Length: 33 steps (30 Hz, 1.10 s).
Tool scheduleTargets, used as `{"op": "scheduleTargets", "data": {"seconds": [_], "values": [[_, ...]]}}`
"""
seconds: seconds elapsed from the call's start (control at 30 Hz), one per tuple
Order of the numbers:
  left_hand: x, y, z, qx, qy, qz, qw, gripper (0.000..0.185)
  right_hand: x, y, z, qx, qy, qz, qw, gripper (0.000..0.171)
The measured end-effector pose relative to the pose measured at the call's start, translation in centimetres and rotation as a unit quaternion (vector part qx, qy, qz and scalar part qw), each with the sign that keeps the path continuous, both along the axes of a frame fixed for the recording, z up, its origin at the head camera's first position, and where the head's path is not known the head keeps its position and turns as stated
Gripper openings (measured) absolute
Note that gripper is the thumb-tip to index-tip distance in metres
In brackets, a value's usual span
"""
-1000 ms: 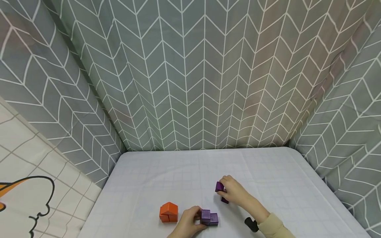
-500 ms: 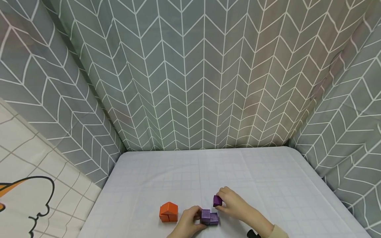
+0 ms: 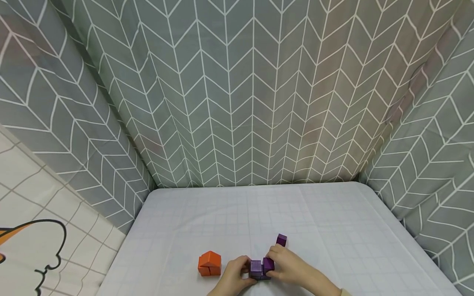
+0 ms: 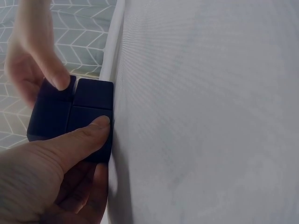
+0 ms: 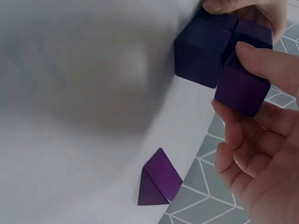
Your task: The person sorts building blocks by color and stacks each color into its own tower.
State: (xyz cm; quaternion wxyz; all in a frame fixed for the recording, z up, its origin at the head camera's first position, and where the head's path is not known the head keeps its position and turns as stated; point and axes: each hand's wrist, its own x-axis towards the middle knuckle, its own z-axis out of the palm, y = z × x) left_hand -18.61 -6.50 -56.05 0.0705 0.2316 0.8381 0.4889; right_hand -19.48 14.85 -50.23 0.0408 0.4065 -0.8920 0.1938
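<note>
Purple blocks [image 3: 256, 269] sit at the near edge of the desk [image 3: 333, 230], close to centre. Left hand [image 3: 233, 279] grips the cluster from its left side, thumb laid across the front face, per the left wrist view [image 4: 70, 116]. Right hand [image 3: 292, 269] pinches one purple cube [image 3: 268, 264] between thumb and fingers and has it touching the cluster's right side; the right wrist view shows that cube [image 5: 240, 88] flush against the others [image 5: 205, 49].

Around it:
- Purple wedge [image 3: 281, 239] lies alone on the desk just behind the right hand, apart from the cluster. Right wrist view shows it as a triangular piece [image 5: 159, 179].
- Orange block [image 3: 210, 263] stands left of the left hand, near but not touching.
- Grey chevron curtain [image 3: 240, 90] closes in the desk on back and both sides; a white cloth with a black-and-orange drawing [image 3: 33, 246] hangs at far left.
- Nothing stands between the hands and the cluster.

Versus earlier frames: right hand was farther back on the desk holding purple pieces, then came toward the cluster with one cube; now that cube is against the cluster, and the wedge is left behind where the hand had been. Left hand and orange block have not moved.

No readable writing or brand marks.
</note>
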Motion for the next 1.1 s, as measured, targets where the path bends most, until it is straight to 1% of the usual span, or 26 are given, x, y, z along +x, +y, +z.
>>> {"op": "scheduleTargets", "data": {"seconds": [0.2,0.37,0.47,0.6,0.73,0.93,1.1], "values": [[0.0,-0.1,0.1,-0.005,-0.02,0.005,0.9998,0.033,0.2,-0.3,-0.5,-0.012,0.006,0.006,1.0,0.026],[0.1,-0.1,0.2,-0.01,-0.026,0.008,0.9996,0.033,0.1,-0.5,-0.6,-0.008,-0.017,0.002,1.0,0.028],[0.1,0.0,0.2,-0.012,-0.027,0.008,0.9995,0.033,0.1,-0.6,-0.8,-0.009,-0.019,0.003,1.0,0.028],[0.1,0.0,0.2,-0.01,-0.018,0.008,0.9998,0.033,0.2,-0.7,-1.1,-0.015,-0.011,0.004,1.0,0.027],[0.1,0.0,0.0,-0.007,-0.002,0.007,0.9999,0.033,0.1,-0.7,-1.1,-0.018,-0.016,0.005,1.0,0.026],[0.0,0.1,-0.3,0.0,0.015,0.005,0.9999,0.033,0.1,-0.8,-1.1,-0.021,-0.011,0.004,1.0,0.025],[0.0,0.0,-0.3,-0.004,0.01,0.006,0.9999,0.032,0.1,-0.8,-1.2,-0.019,-0.015,0.002,1.0,0.026]]}}
